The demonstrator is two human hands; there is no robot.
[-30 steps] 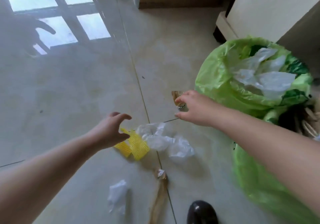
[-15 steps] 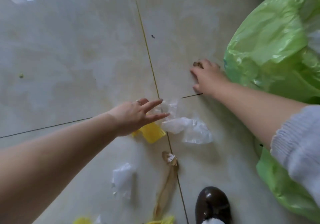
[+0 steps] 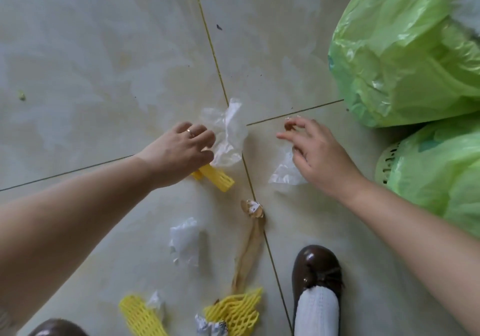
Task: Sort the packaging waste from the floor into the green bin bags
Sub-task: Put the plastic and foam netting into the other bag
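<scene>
No writing can be read anywhere. Wide bare floor tile [image 3: 104, 63] lies open at left. The left hand [image 3: 179, 151] has its grip curled round crumpled clear plastic film [image 3: 228, 133], above a yellow foam net sleeve [image 3: 218, 178]. The right hand [image 3: 317, 154] pinches a small brownish scrap [image 3: 288, 125] over another clear wrapper [image 3: 284, 174]. Two translucent green bin bags [image 3: 405, 57] bulge at the right edge.

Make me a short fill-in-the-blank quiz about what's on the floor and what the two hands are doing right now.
1. The left hand wears a ____ on one finger.
2. The foam netting under the left hand is coloured ____.
3. The right hand pinches a small ____ scrap.
4. The bin bags are coloured ____.

Missing words: ring; yellow; brown; green
</scene>
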